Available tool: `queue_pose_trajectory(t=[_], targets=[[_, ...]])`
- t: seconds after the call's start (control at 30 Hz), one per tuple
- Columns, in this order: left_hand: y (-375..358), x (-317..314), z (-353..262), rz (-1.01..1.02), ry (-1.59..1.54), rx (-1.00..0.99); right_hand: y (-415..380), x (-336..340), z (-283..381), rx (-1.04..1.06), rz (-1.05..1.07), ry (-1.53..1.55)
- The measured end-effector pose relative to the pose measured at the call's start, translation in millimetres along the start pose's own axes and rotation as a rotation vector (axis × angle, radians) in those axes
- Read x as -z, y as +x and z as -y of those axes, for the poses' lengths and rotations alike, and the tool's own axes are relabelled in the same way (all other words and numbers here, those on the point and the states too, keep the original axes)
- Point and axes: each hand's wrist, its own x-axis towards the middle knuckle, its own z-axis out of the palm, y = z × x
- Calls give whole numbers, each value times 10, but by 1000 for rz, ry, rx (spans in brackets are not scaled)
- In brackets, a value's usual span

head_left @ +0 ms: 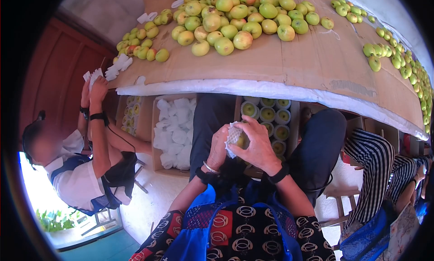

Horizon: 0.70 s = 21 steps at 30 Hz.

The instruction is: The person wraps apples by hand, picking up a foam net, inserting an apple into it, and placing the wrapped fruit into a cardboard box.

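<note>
Between my two hands is a green apple (242,140) partly covered by a white foam net (233,136). My left hand (218,148) is wrapped round the net's left side. From the right, my right hand (260,145) grips the apple with thumb and fingers. Just beyond, a box (293,125) between my knees holds rows of apples in foam nets (267,114). Left of my left leg stands a cardboard box (157,163) full of white foam nets (174,134).
A cardboard-covered table (307,62) with a white edge carries heaps of apples (226,21). At the left a seated person (86,157) holds foam nets. Another person in striped trousers (370,161) sits at the right, near a wooden stool (339,202).
</note>
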Motion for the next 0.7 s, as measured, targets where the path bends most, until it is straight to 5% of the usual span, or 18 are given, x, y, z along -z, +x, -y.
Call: queue_pose_trajectory(t=[0.23,0.43,0.7], targets=[[-24,-66,-40,76,30,62,10,26,-41,46,95,-36],[29,30,-24,101,-458,227,11,11,-144,-21,-74,314],[33,35,-95,195,-722,206,-20,-130,-303,-199,-180,856]])
